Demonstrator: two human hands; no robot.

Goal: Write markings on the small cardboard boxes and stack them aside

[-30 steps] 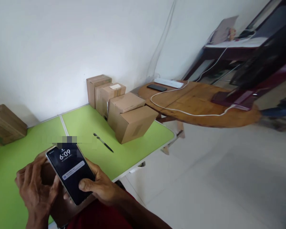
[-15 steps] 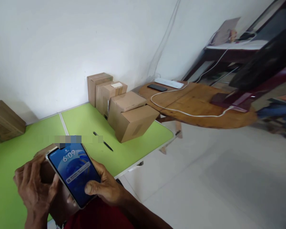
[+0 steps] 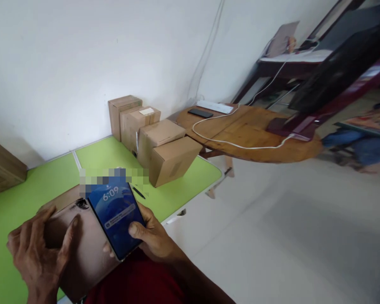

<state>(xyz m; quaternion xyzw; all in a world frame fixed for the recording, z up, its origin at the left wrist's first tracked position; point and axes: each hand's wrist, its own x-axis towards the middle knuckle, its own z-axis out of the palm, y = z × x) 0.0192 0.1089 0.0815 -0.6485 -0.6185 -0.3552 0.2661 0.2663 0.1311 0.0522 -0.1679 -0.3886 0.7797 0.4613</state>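
- We see the right hand (image 3: pixel 152 236) wrapped around a phone (image 3: pixel 116 219), thumb pressed on the lower part of the lit screen, fingers curled behind the far edge; the screen reads 6:09 and tilts up toward us
- The left hand (image 3: pixel 34 253) lies half open, fingers spread, on a brown flat box (image 3: pixel 82 249); thumb and fingertips press on its top face, and we cannot tell whether they grip an edge
- The phone sits just above the brown flat box's right side, over the near edge of the green table (image 3: pixel 183 185); whether it touches the box we cannot tell
- A dark pen (image 3: pixel 139 193) lies on the green table just beyond the phone; a cluster of cardboard boxes (image 3: pixel 160 147) stands against the wall behind it
- Off to the right, a wooden table (image 3: pixel 256 135) carries a white cable (image 3: pixel 228 143) and a second dark phone (image 3: pixel 200 113); another cardboard box (image 3: pixel 3 166) sits at the far left
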